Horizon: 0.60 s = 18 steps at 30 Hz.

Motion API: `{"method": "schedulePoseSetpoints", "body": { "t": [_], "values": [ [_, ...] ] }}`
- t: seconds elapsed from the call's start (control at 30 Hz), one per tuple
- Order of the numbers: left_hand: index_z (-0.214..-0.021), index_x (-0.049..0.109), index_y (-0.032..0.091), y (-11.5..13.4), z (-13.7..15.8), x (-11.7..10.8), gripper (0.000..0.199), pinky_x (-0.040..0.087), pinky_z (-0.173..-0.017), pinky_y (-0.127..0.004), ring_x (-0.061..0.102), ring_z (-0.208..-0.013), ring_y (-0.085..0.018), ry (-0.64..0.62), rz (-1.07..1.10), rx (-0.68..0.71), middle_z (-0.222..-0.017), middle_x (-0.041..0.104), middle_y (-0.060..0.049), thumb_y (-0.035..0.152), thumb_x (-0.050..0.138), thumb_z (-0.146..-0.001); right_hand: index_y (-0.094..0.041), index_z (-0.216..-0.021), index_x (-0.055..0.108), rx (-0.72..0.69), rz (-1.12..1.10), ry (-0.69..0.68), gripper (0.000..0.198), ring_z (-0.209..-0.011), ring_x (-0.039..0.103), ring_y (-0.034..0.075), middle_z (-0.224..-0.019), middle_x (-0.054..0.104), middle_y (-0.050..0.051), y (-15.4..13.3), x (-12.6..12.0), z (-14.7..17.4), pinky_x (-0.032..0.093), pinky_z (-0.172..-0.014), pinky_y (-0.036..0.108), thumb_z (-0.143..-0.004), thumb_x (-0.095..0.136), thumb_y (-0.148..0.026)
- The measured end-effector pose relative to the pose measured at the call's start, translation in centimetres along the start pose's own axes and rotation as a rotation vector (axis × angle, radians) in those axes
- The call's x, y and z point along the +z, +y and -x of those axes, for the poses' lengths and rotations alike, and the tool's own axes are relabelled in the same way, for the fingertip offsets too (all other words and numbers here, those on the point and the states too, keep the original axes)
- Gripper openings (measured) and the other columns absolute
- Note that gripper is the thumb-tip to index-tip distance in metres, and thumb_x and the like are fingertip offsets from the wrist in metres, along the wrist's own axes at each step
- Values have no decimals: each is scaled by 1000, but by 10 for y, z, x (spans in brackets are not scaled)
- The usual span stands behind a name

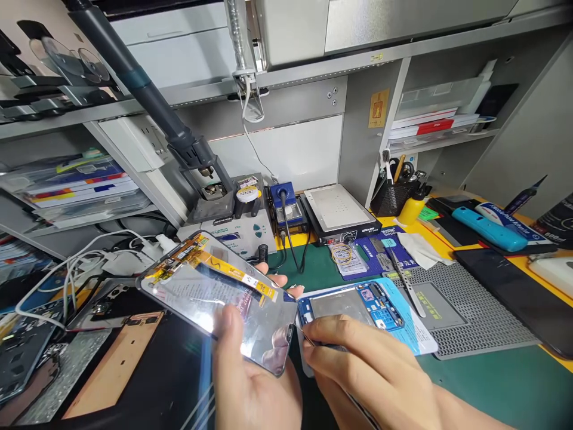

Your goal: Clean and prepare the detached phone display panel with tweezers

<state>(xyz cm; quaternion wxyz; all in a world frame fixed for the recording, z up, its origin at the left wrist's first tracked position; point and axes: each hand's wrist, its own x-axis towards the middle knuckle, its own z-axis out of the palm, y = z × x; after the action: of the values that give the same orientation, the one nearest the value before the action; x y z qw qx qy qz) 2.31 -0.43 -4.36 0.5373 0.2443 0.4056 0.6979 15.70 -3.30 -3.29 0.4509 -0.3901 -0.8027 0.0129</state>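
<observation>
Left hand (262, 391), nearest the camera with the right: partly curled around a phone display panel (210, 300), thumb over the near long edge, fingertips showing past the far one. Right hand (376, 370): thumb and forefinger pinched together on a thin metal tool (307, 338), probably tweezers; other fingers folded in.

Key relation: panel is held up, tilted, mostly left of both hands. Long axis runs from upper left, away from the wearer, down to lower right, so one short end faces the right hand's fingertips. Tool tip lies at that end, next to a small dark part (290, 332); contact cannot be told. Left hand carries the panel; right hand is the nearer to this short end. Yellow flex cable (250, 282) lies lengthwise across the upward face.

Further out: blue phone frame (342, 306) just beyond the right hand, partly covered by it, on the surface (474, 385). Right of it, a grey perforated mat (487, 316) with metal tweezers (408, 285) reaching onto it.
</observation>
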Motion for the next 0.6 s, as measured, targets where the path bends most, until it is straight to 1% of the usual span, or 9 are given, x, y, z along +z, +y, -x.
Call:
{"method": "schedulePoseSetpoints", "body": {
  "t": [0.07, 0.13, 0.2, 0.3, 0.43, 0.53, 0.6],
  "values": [
    [-112, 74, 27, 1, -5, 15, 43, 62, -69, -44, 74, -93, -33, 10, 19, -43, -109, 76, -9, 59, 59, -88, -11, -103, 68, -5, 9, 12, 21, -81, 74, 19, -97, 75, 15, 0, 2, 0, 63, -69, 28, -101, 47, -10],
    [-109, 75, 30, 4, -6, 22, 40, 62, -67, -41, 74, -94, -33, 33, 32, -67, -110, 76, -6, 59, 61, -86, -11, -102, 67, -5, 11, 36, 23, -79, 73, 19, -95, 75, 15, 0, 3, 0, 63, -66, 28, -101, 45, -10],
    [-108, 75, 29, 8, -4, 24, 39, 62, -68, -38, 74, -96, -32, 60, 46, -87, -112, 76, -6, 57, 64, -83, -11, -102, 68, -18, 11, 37, 24, -79, 73, 19, -95, 76, 15, 0, 4, -1, 63, -66, 28, -101, 44, -9],
    [-110, 74, 23, 14, -3, 27, 44, 62, -71, -36, 73, -97, -30, 105, 86, -116, -113, 75, -9, 54, 69, -79, -10, -102, 69, -54, 21, 29, 25, -84, 75, 19, -97, 77, 15, 2, 3, -2, 64, -70, 27, -99, 44, -6],
    [-106, 74, 17, 16, -3, 35, 47, 61, -66, -33, 74, -88, -27, 159, 109, -68, -104, 77, -10, 51, 75, -73, -11, -102, 68, -58, 36, 91, 24, -86, 75, 20, -98, 77, 15, 4, 7, -1, 64, -70, 27, -95, 47, -2],
    [-97, 76, 17, 15, -3, 37, 41, 61, -62, -31, 75, -79, -25, 206, 105, -11, -94, 79, -8, 48, 79, -70, -10, -101, 68, -42, 28, 98, 22, -85, 75, 20, -96, 75, 15, 5, 9, 0, 64, -69, 27, -93, 50, 0],
    [-95, 76, 17, 14, -4, 36, 37, 61, -60, -31, 75, -76, -25, 187, 108, 16, -90, 79, -7, 46, 78, -72, -10, -101, 68, -27, -5, 91, 21, -84, 74, 20, -95, 74, 16, 4, 9, -1, 63, -69, 28, -91, 52, 0]
  ]
}}
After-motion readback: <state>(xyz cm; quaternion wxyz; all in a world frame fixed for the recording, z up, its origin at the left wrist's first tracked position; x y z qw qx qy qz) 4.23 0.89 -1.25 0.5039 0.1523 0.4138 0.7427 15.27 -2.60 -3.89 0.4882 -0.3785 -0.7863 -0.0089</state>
